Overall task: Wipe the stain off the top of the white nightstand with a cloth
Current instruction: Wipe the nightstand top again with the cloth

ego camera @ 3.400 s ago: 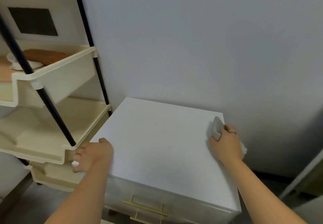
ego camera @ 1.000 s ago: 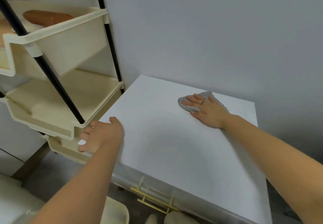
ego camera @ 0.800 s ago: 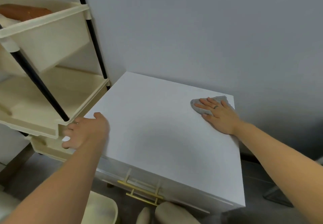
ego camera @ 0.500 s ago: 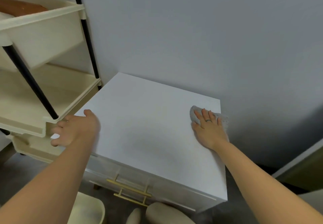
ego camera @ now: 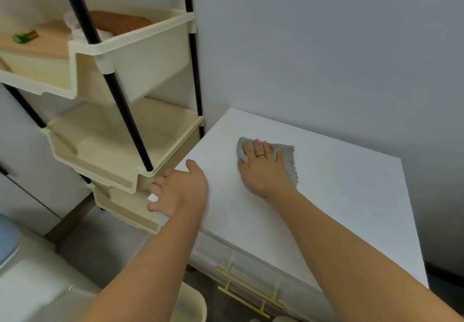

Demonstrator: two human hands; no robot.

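Observation:
The white nightstand (ego camera: 351,196) stands against the grey wall, its flat top facing me. A grey cloth (ego camera: 287,157) lies on the top toward the back left. My right hand (ego camera: 263,171) lies flat on the cloth, fingers spread, pressing it onto the surface. My left hand (ego camera: 179,189) rests on the nightstand's front left corner, fingers curled over the left edge. No stain shows on the visible top; the part under the cloth is hidden.
A cream tiered rack (ego camera: 120,146) with black poles stands close against the nightstand's left side; its upper tray holds a brown object (ego camera: 120,21). A gold drawer handle (ego camera: 251,294) runs along the front. A cream bin rim (ego camera: 193,304) sits on the floor below.
My right hand has slid the cloth from the back right edge across the top to the back left. My left hand stays on the front left corner. The camera view has shifted left.

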